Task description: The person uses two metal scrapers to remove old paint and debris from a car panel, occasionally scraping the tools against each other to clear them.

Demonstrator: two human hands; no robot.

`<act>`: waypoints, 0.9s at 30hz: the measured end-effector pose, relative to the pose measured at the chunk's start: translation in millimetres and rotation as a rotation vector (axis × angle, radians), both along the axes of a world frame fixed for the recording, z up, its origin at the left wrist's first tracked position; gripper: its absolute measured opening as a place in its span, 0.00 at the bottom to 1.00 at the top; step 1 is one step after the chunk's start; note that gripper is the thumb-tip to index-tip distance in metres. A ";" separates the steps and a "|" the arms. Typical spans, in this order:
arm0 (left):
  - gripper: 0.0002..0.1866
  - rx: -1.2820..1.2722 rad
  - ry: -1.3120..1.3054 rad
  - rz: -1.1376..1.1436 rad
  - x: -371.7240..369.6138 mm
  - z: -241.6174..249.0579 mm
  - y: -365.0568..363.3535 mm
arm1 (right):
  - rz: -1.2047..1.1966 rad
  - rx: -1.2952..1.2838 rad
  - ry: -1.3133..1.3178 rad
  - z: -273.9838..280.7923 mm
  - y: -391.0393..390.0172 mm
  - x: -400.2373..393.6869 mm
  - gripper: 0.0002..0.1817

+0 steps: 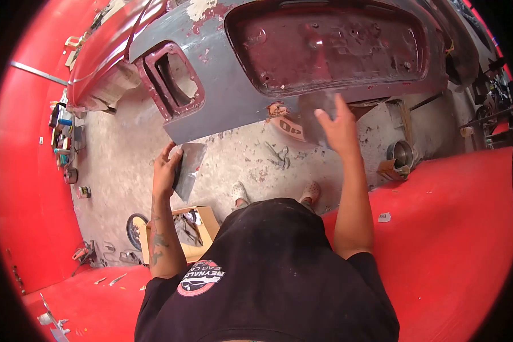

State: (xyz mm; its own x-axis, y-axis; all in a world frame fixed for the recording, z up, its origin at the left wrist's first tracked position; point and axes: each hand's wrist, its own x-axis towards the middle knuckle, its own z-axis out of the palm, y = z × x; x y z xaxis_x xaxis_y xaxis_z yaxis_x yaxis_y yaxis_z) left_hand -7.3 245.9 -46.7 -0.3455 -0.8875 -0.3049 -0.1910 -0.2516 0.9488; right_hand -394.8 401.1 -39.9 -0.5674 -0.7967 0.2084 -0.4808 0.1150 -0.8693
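From my head, I see my left hand (164, 171) left of centre, grasping a dark plate (190, 171) just below the lower edge of the grey car panel (216, 85). My right hand (343, 132), right of centre, grips a blurred grey sheet (310, 117) with the thumb over its face, at the panel's edge beneath the maroon recess (336, 51). A rough tan patch (277, 109) sits just left of that sheet. An open cardboard box (191, 252) stands at lower left.

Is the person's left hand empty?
No, the left hand holds a thin, dark sheet by its edge.
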 end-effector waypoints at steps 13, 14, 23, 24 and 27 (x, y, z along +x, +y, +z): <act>0.30 -0.001 -0.022 0.052 10.5 13.4 -4.0 | 0.182 -0.075 0.128 -9.2 -22.1 30.2 0.17; 0.29 -0.027 -0.034 0.054 9.3 16.6 -4.6 | 0.218 -0.070 0.100 -9.5 -21.6 35.9 0.17; 0.26 -0.030 -0.076 -0.036 3.9 18.8 -7.4 | 0.006 -0.019 0.070 -6.7 -4.1 18.1 0.23; 0.25 -0.028 -0.066 -0.025 2.6 18.3 -7.5 | 0.031 0.026 0.045 -0.7 -1.9 17.4 0.25; 0.26 -0.018 -0.048 -0.020 1.2 19.7 -9.1 | 0.013 -0.068 -0.003 -17.9 6.2 -4.4 0.27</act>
